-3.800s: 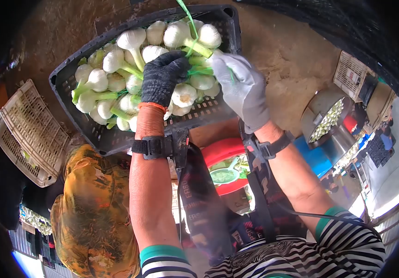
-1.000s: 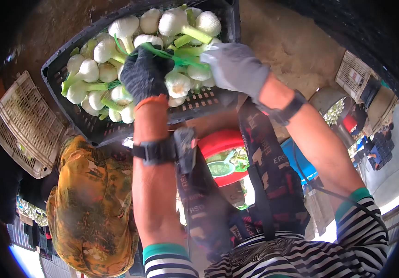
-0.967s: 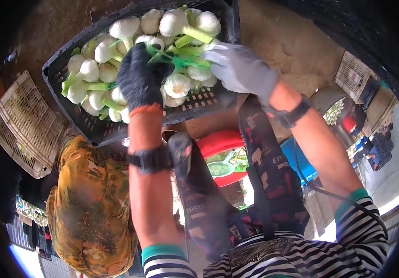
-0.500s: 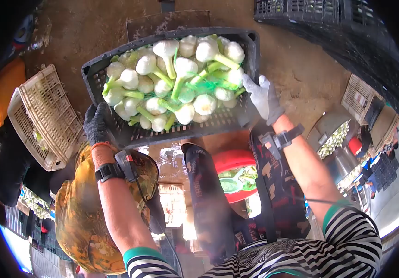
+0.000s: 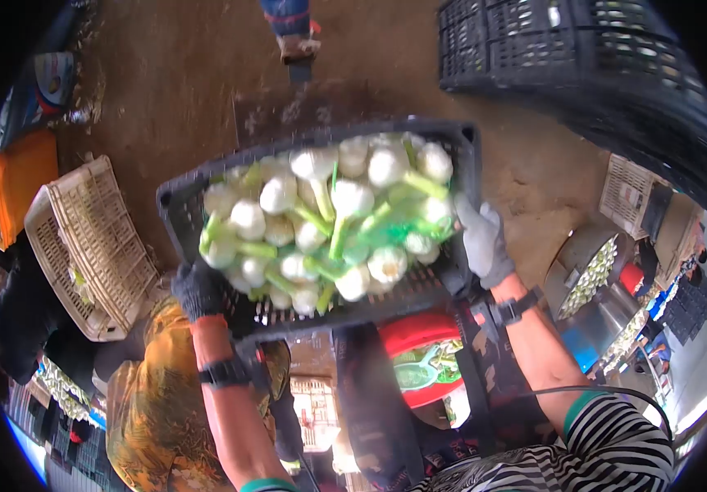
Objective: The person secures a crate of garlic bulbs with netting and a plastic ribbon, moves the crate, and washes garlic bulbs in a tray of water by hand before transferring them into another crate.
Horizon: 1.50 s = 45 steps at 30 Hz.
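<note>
Between my two hands is a black plastic crate (image 5: 175,217), full of white garlic bulbs (image 5: 352,198) with cut green stems. Some green netting (image 5: 390,234) lies among the bulbs on the right. My left hand (image 5: 198,291), in a dark grey glove, grips the crate's near left corner. On the right side, my right hand (image 5: 485,244) in a pale grey glove holds the end rim, its fingers curled at the edge. Both hands' undersides are hidden by the crate. The crate is held above my knees, slightly blurred by motion.
Pale crates (image 5: 95,246) stand at the left near a person in yellow patterned clothing (image 5: 152,402). A red basin (image 5: 403,332) with a green strainer sits below. Stacked black crates (image 5: 534,41) rise at upper right. Another person's foot (image 5: 296,45) is at the top.
The crate and both hands have moved down in the picture, closer to my body. My view has tilted upward, and another person's leg has come into sight at the top.
</note>
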Available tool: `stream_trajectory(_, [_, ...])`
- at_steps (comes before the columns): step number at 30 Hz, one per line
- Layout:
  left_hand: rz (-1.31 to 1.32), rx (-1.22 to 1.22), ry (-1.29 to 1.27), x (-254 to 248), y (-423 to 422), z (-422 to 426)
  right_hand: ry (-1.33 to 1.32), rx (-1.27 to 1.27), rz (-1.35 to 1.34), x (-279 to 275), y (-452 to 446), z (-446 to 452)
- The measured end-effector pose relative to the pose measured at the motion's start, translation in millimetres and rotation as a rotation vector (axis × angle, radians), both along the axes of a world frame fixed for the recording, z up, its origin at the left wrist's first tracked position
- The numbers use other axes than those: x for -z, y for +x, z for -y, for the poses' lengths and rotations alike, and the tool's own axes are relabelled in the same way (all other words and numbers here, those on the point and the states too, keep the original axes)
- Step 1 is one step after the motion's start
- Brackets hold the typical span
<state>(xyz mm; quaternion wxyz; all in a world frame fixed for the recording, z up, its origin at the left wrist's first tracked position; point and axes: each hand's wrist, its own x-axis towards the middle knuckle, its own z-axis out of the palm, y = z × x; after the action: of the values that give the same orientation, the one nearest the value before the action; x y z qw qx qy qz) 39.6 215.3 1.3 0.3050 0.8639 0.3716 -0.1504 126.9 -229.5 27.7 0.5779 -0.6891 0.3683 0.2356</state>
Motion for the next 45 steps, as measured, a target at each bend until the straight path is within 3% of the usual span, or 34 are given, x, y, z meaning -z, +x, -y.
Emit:
stream_trajectory(3, [-0.107,0.626,0.447,-63.1,-13.3,18.7,0.020,-0.096,0.065,-57.6,-15.3,25.8])
stream_trajectory(4, [-0.050,0.502,0.350,-81.5,-22.5,20.2,0.046,-0.056,0.085,-82.6,-17.6,30.3])
stream_trajectory(5, [0.030,0.167,0.067,-99.0,-30.9,23.5,0.132,-0.007,0.016,-114.8,-15.2,37.4])
stream_trajectory(7, [0.170,-0.374,-0.348,-148.8,-30.0,44.1,-0.175,-0.483,0.273,-165.5,-21.3,63.8])
stream_trajectory(8, [0.200,-0.460,-0.438,-179.4,-25.5,53.2,-0.627,-0.965,0.578,-182.1,-25.5,74.9])
stream_trajectory(9, [0.231,-0.549,-0.523,-210.1,-20.8,62.2,-0.504,-0.805,0.522,-217.5,-19.5,69.3])
stream_trajectory(10, [0.233,-0.653,-0.627,-238.1,-19.1,64.3,-0.205,-0.472,0.285,-243.9,-18.0,70.8])
stream_trajectory(12, [0.254,0.142,-0.309,-296.9,-31.8,55.0,-0.244,-0.487,0.196,-319.1,-2.2,74.3])
stream_trajectory(13, [0.247,-0.340,-0.533,-362.4,-8.4,89.3,-0.215,-0.481,0.233,-356.9,2.5,75.1])
stream_trajectory(14, [0.281,-0.364,-0.587,-387.4,-0.1,99.9,-0.190,-0.441,0.316,-369.5,-2.6,83.0])
stream_trajectory(17, [0.355,-0.290,-0.721,-445.2,20.6,116.7,-0.193,-0.495,0.441,-417.3,5.4,106.3])
stream_trajectory(19, [0.386,-0.235,-0.781,-477.6,38.5,130.5,-0.156,-0.399,0.471,-466.1,17.5,115.4])
stream_trajectory(20, [0.401,-0.215,-0.807,-493.7,48.1,138.0,-0.251,-0.529,0.632,-465.4,21.0,134.2])
stream_trajectory(25, [0.498,-0.093,-0.832,-568.5,98.3,181.1,-0.280,-0.467,0.834,-515.5,69.4,201.6])
stream_trajectory(27, [0.580,0.054,-0.758,-567.3,129.9,208.1,-0.315,-0.510,0.911,-520.0,104.9,245.8])
stream_trajectory(29, [0.710,0.065,-0.865,-542.8,169.8,227.8,-0.365,-0.493,0.943,-526.0,150.4,288.8])
stream_trajectory(31, [0.800,0.399,-0.314,-530.6,221.5,268.7,-0.405,-0.502,0.893,-536.0,183.3,325.3])
stream_trajectory(32, [0.821,0.460,-0.267,-525.6,246.3,284.7,-0.460,-0.551,0.878,-544.7,207.5,348.7])
stream_trajectory(33, [0.768,0.440,-0.514,-519.9,275.5,302.6,-0.768,-0.760,1.113,-535.7,231.0,377.5])
stream_trajectory(34, [0.656,0.304,-0.878,-512.2,305.4,323.3,-0.725,-0.681,1.094,-534.1,248.8,392.8])
stream_trajectory(36, [0.526,0.026,-1.117,-511.1,345.0,373.1,-0.747,-0.704,1.053,-535.9,278.7,418.9])
stream_trajectory(37, [0.551,0.080,-1.177,-504.6,359.9,389.8,-0.882,-0.788,1.064,-522.8,292.5,433.3])
stream_trajectory(39, [0.636,0.227,-0.981,-474.2,397.2,405.3,-1.018,-0.926,1.053,-503.2,317.9,459.6])
stream_trajectory(40, [0.573,0.129,-1.158,-467.2,406.8,411.8,-1.058,-0.942,1.027,-488.8,329.0,470.2])
stream_trajectory(43, [0.533,0.556,-0.705,-464.2,433.1,420.8,-1.000,-0.968,1.118,-454.5,355.5,491.2])
stream_trajectory(45, [0.463,0.420,-0.839,-489.2,426.3,435.2,-0.840,-0.858,0.947,-451.9,359.8,489.6])
